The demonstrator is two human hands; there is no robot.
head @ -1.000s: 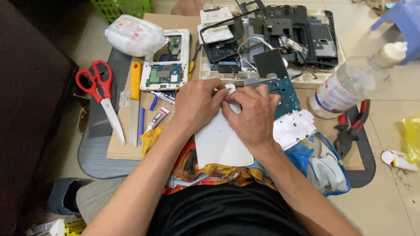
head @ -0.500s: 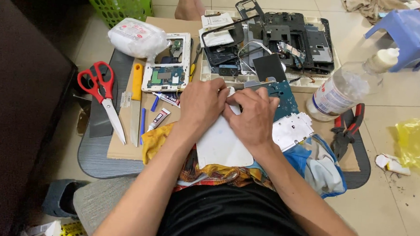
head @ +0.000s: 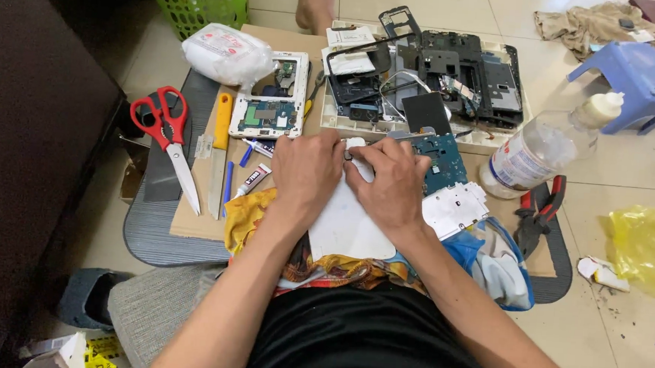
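A white flat device back cover [head: 351,226] lies on a colourful cloth [head: 248,210] in front of me. My left hand [head: 305,174] presses on its upper left corner. My right hand [head: 391,183] grips its upper right part, fingers curled over the top edge. Between the two hands sits a small white piece [head: 356,145]. A blue-green circuit board [head: 441,158] lies just right of my right hand, and a white keypad frame [head: 455,207] below that board.
Red-handled scissors [head: 167,134], an orange-handled knife [head: 219,152], an opened white tablet [head: 269,106], a white bag [head: 226,52], a tray of black device parts [head: 453,71], a clear bottle [head: 542,147], red pliers [head: 537,210], a blue stool [head: 636,77], a green basket [head: 199,2].
Both hands stay on the white cover in almost the same grip. The view has shifted slightly; nothing on the board has moved.
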